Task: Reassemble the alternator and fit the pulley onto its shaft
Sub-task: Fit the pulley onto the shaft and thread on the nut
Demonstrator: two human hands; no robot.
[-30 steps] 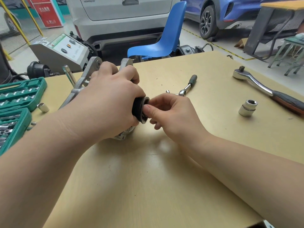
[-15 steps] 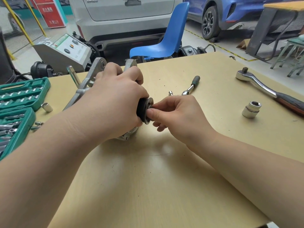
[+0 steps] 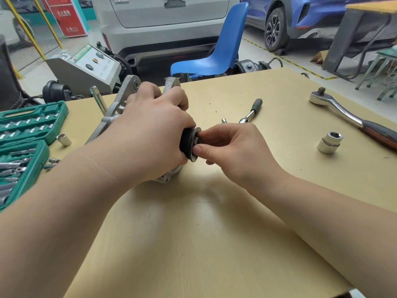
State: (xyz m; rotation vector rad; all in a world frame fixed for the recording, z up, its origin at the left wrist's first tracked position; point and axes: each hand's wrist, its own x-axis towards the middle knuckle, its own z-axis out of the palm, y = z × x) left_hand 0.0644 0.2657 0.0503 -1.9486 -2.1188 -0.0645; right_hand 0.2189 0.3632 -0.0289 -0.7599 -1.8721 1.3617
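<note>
Pulley is sitting on the right-facing end of the alternator, which lies on its side on the table, so the shaft axis looks to run roughly left-right, pointing at the right hand. Left hand is wrapped over the housing with fingers closed around it, thumb side right against the pulley's back. Right hand has thumb and fingertips pinched on something small at the pulley's centre, probably the nut, though it's hidden, so any threading has to go straight along that axis.
</note>
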